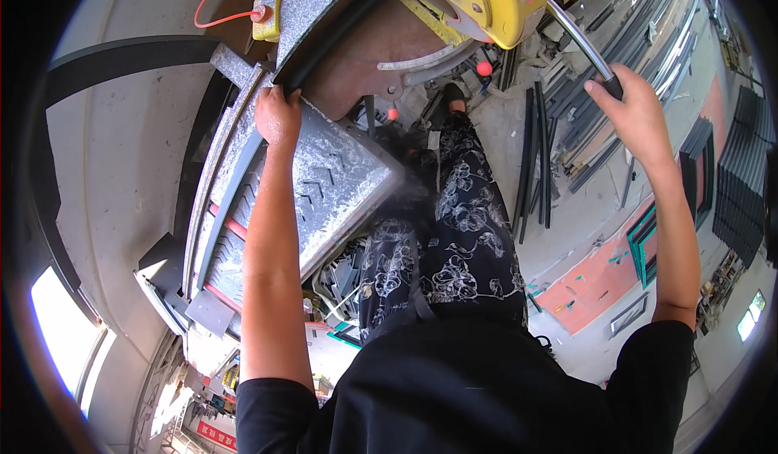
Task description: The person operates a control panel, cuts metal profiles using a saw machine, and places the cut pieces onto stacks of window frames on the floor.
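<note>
My right hand [634, 114] is closed round the black-ended grip of a metal lever [579, 37]. The lever runs up to a yellow cutting machine [494, 4], which looks like a mitre saw, at the top. My left hand [278, 118] is closed over a long dark grey strip [229, 199] lying along the machine's dusty table [340, 183]. The fingertips are partly hidden at the edge of a dark fence [320, 41]. Below the saw head is a brown metal plate [348, 73] with a curved slotted bar. The blade is not clearly visible.
A yellow switch box [266, 17] with an orange cord sits at the upper left. Long dark strips [535, 154] lie on the floor to the right, beside a larger pile [632, 57]. Ribbed dark panels [741, 170] stand far right. Offcuts [340, 280] lie by my legs.
</note>
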